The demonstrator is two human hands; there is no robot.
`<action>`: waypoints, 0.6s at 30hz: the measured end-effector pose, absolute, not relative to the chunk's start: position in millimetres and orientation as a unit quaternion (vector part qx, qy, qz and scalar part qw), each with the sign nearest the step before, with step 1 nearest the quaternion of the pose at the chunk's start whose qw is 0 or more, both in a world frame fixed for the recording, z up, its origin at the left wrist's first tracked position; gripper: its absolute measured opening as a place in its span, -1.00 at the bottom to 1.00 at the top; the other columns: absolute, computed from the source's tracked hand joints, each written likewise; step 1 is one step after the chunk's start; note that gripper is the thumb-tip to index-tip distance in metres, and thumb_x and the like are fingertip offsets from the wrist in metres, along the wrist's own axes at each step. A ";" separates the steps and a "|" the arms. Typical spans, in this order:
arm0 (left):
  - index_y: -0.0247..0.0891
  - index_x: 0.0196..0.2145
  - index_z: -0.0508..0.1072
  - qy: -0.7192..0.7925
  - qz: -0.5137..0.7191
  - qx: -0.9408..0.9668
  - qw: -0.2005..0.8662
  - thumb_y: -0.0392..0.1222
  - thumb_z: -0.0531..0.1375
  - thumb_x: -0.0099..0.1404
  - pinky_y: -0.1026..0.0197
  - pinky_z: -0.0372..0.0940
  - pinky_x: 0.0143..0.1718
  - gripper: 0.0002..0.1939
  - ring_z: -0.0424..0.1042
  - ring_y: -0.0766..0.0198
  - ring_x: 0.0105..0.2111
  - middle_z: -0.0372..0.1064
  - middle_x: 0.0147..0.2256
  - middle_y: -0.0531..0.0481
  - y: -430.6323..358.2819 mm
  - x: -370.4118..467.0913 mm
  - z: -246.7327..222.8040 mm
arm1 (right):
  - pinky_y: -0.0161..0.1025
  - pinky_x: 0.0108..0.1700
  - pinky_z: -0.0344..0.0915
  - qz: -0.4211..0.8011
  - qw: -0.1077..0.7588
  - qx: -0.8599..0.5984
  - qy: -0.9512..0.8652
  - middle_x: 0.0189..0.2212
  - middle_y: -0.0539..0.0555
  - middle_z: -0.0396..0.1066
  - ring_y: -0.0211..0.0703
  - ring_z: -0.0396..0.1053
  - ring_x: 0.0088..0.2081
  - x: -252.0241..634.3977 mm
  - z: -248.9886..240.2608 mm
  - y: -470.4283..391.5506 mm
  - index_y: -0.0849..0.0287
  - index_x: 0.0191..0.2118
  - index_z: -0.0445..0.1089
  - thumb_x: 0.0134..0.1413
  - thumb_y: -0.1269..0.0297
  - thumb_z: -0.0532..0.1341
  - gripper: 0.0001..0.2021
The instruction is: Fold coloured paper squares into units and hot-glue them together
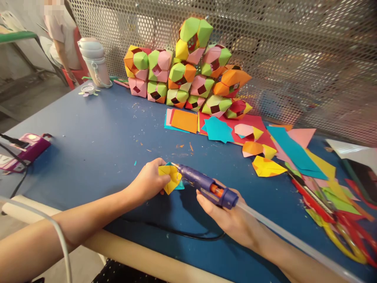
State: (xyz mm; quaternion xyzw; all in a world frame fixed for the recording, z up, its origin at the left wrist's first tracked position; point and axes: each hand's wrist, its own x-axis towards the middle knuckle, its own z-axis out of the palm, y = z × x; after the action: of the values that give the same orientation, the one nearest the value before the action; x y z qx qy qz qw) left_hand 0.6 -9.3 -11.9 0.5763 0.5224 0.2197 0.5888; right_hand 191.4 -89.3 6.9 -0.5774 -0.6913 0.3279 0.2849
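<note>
- Folded paper piece (169,177): near centre, pinched between left hand's (154,175) thumb and fingers.
- Right hand (225,212): wrapped round glue gun (203,181); nozzle meets or nearly meets the paper, contact unconfirmed.
- Surroundings: stacked paper models (179,80) far, scissors (347,236) right, black cable (182,234) looping close below the hands.
- Orientation: paper's corner points near; gun's long axis runs near-right to far-left, nozzle leftward.
- Margins: pale table edge (132,255) near; blue tabletop (97,137) extends left and far.

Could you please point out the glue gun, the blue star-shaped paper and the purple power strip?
Glue gun (198,177): head view, barrel.
Blue star-shaped paper (218,129): head view, middle.
Purple power strip (37,151): head view, side.
</note>
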 end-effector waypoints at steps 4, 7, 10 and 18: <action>-0.25 -0.37 0.19 0.498 0.247 0.537 0.635 -0.34 0.11 0.05 0.36 0.20 -0.68 -0.84 0.33 0.35 -0.61 0.30 -0.58 0.10 -10.1 0.5 -6.0 | -0.34 -0.45 0.27 0.392 0.307 -0.597 -0.629 -0.57 -0.03 0.28 -0.26 0.30 -0.50 195.1 10.4 -87.4 0.15 -0.31 0.36 0.17 0.05 0.05 -0.71; -0.27 -0.31 0.19 0.493 0.259 0.516 0.652 -0.32 0.13 0.06 0.36 0.18 -0.68 -0.79 0.35 0.33 -0.60 0.30 -0.57 0.09 -9.7 -0.6 -5.9 | -0.32 -0.42 0.30 0.365 0.329 -0.629 -0.602 -0.52 0.01 0.36 -0.21 0.37 -0.45 199.4 3.8 -77.6 0.16 -0.23 0.41 0.17 0.01 0.04 -0.65; -0.31 -0.16 0.17 0.496 0.273 0.496 0.658 -0.31 0.14 0.05 0.34 0.19 -0.68 -0.64 0.33 0.33 -0.60 0.33 -0.54 0.07 -10.2 -1.1 -6.3 | -0.26 -0.33 0.32 0.300 0.310 -0.670 -0.604 -0.39 0.08 0.45 -0.12 0.42 -0.35 205.0 -10.9 -62.3 0.18 -0.13 0.42 0.15 -0.01 0.05 -0.60; -0.30 -0.28 0.18 0.458 0.273 0.490 0.690 -0.30 0.15 0.07 0.35 0.18 -0.64 -0.76 0.30 0.36 -0.58 0.33 -0.55 0.06 -18.0 0.6 3.4 | -0.07 -0.21 0.25 0.006 0.120 -0.664 -0.738 -0.34 0.23 0.44 0.12 0.38 -0.25 209.6 -28.2 -43.4 0.27 -0.25 0.40 0.21 -0.05 -0.08 -0.50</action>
State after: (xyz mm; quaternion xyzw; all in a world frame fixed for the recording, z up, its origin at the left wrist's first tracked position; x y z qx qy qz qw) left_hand 0.6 -18.0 3.4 0.4896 0.4579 0.2733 0.6899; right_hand 209.6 -43.4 -28.2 -0.6639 -0.7381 0.0059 0.1201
